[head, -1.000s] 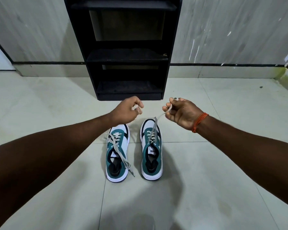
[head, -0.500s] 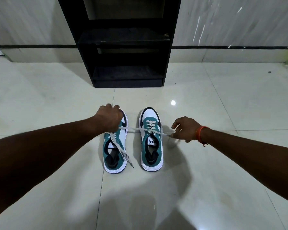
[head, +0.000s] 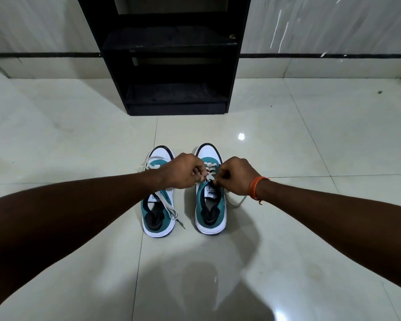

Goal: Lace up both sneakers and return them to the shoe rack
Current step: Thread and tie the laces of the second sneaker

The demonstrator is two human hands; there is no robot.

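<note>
You were tying the right sneaker (head: 210, 205), which stood on the floor (head: 299, 158) in front of the shoe rack (head: 174, 66). Your left hand (head: 183, 171) and right hand (head: 235, 176) each pinched its lace (head: 209, 176) over the tongue. The next move probably called for forming a bow. The left sneaker (head: 158, 212) lay beside it, laces loose. The tongue label read "PUMA".

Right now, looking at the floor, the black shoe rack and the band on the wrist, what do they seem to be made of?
The floor looks like glossy pale tile: grout lines and a mirrored light spot. The shoe rack seems matte black board, perhaps laminated wood; its shelf edge shows pale chips. The band on the right wrist looks like wound orange thread, with a loose end hanging.
</note>
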